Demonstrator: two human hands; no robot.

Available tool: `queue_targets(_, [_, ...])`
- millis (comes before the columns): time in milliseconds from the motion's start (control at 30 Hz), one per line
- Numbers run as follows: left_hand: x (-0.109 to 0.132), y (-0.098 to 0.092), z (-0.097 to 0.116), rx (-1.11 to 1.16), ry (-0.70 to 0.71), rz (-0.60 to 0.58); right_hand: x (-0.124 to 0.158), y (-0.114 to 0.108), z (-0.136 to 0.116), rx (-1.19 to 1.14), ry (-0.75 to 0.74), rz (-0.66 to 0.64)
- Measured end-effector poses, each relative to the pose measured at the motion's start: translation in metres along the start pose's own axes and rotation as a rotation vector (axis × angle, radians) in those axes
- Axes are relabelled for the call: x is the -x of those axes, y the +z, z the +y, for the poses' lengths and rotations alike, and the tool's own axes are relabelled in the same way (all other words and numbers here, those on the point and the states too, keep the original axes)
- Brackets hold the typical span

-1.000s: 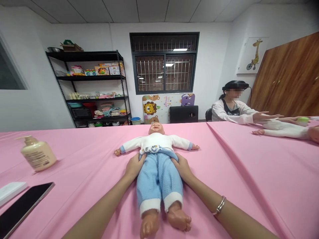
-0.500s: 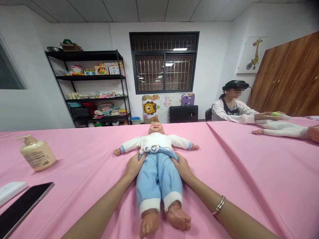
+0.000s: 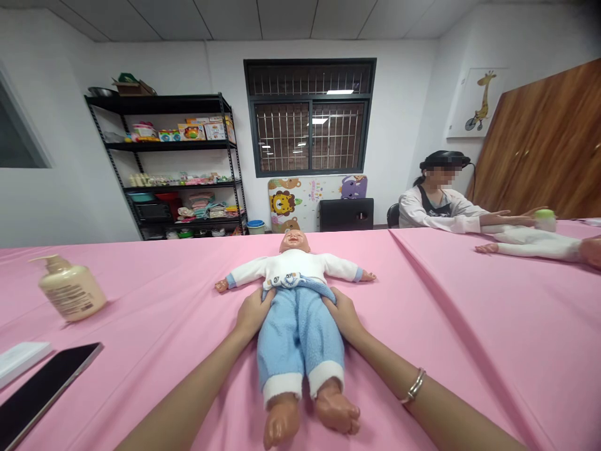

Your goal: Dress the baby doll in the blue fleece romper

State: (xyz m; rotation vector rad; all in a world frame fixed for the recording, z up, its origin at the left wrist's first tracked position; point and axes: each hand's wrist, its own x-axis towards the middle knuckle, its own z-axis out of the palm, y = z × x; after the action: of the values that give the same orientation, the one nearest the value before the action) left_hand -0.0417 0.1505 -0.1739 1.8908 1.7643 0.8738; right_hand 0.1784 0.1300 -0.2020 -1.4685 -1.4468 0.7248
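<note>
A baby doll [image 3: 300, 338] lies on its back on the pink tablecloth [image 3: 446, 338], in a white top and blue fleece trousers, with bare plastic feet towards me. My left hand [image 3: 253, 315] grips the doll's waist on the left side, over the blue trousers' edge. My right hand [image 3: 342, 315] holds the opposite side of the waist, with a silver bangle [image 3: 414, 385] on that wrist. Neither hand touches the doll's arms or feet.
A cream pump bottle [image 3: 70, 290], a black phone [image 3: 47, 391] and a white card [image 3: 19, 362] lie to my left. On the right, a seated person [image 3: 436, 210] holds a green-topped object [image 3: 544, 219] over a second doll [image 3: 535, 244]. A black shelf unit [image 3: 164, 163] stands behind.
My hands and the doll stay in place. The co-worker's hand with the green-topped object has shifted along the second doll, first away from the doll's far end, then slightly back.
</note>
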Motion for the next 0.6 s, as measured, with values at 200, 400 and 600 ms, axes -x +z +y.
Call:
queue_targets(200, [0.0008,-0.0001,0.0007,-0.022,-0.008,-0.003,-0.001,-0.0002,-0.0005,0.013,0.004,-0.004])
queue_targets(400, [0.0003,0.0005,0.0001,-0.018,-0.011,-0.003,-0.0014,-0.0001,-0.0006,0.027,0.009,-0.002])
queue_targets(600, [-0.0003,0.0003,0.0011,-0.011,-0.013,-0.012,-0.0005,0.0,-0.0003,0.027,0.02,-0.007])
